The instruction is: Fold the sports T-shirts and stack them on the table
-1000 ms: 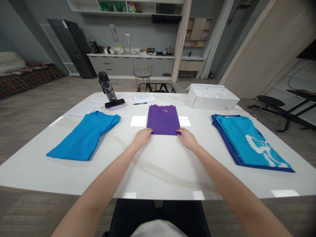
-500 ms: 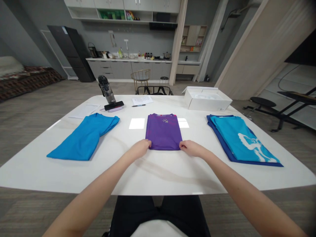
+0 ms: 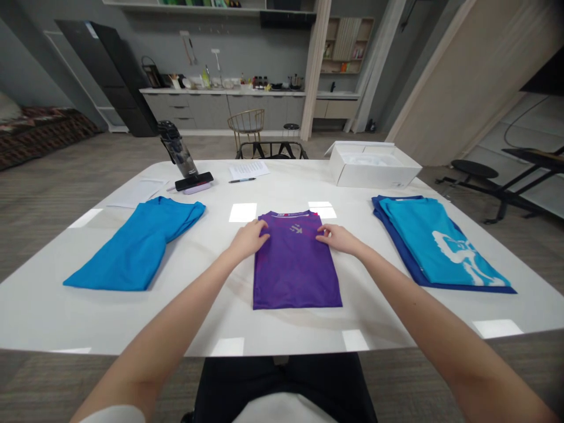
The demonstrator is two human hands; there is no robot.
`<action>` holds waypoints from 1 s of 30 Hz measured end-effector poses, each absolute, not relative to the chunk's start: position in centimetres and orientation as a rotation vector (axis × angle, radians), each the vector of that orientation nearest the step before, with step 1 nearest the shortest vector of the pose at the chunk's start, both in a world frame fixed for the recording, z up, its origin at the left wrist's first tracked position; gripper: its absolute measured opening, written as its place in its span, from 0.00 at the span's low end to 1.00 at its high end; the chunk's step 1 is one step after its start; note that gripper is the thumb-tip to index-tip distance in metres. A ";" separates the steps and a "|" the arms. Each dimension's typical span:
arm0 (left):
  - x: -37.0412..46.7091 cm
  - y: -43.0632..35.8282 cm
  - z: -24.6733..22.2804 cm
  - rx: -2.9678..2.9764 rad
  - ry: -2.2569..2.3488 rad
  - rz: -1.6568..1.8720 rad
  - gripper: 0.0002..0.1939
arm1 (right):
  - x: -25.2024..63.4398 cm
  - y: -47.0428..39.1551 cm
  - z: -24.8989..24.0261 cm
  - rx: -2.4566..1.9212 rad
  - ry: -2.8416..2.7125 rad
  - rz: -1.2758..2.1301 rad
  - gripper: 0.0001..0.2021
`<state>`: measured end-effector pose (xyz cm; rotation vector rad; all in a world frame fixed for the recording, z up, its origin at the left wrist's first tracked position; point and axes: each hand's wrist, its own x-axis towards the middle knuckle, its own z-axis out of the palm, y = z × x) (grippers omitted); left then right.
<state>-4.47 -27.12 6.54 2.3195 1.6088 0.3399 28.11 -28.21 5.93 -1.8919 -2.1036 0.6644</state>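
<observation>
Head view: purple folded fabric shirt (image 3: 296, 267) with a small grey chest print lies flat on the glossy white table (image 3: 211, 323), centre, right in front of the person, collar at the far end, hem toward the near edge.

Left hand (image 3: 249, 238): half open, fingers loosely bent, thumb parted from fingertips, over the shirt's upper left edge. Right hand (image 3: 339, 239): same pose mirrored, thumb and index apart with a visible gap, at the upper right edge. Neither is closed on a fistful of cloth; can't tell if the tips press the fabric or sit just above it.

Around: bright blue folded fabric shirt (image 3: 136, 249) to the left, well apart from the left hand. To the right, turquoise folded shirt with white print (image 3: 414, 235) on top of a navy folded garment (image 3: 397, 239). White rectangular cardboard box (image 3: 379, 177), lid up, behind that stack.
</observation>
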 end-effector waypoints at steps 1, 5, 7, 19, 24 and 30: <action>-4.2 -25.5 6.2 2.299 1.727 0.318 0.19 | 28.2 -26.6 5.5 -1.946 -2.073 0.616 0.18; -3.5 -20.5 5.2 2.097 1.903 0.182 0.30 | 28.3 -21.7 4.4 -2.096 -1.959 0.613 0.26; -3.4 -18.7 4.8 1.991 1.902 0.182 0.32 | 28.2 -20.2 4.1 -2.093 -1.918 0.657 0.25; -3.4 -18.4 4.6 1.958 1.684 0.482 0.08 | 28.2 -19.5 2.9 -1.589 -1.903 0.918 0.08; -3.8 -21.0 6.0 2.058 1.565 0.773 0.08 | 27.9 -22.6 3.8 -1.414 -1.651 0.873 0.15; -3.1 -23.8 8.6 2.060 1.466 0.947 0.12 | 28.2 -25.8 6.6 -1.481 -1.385 1.033 0.20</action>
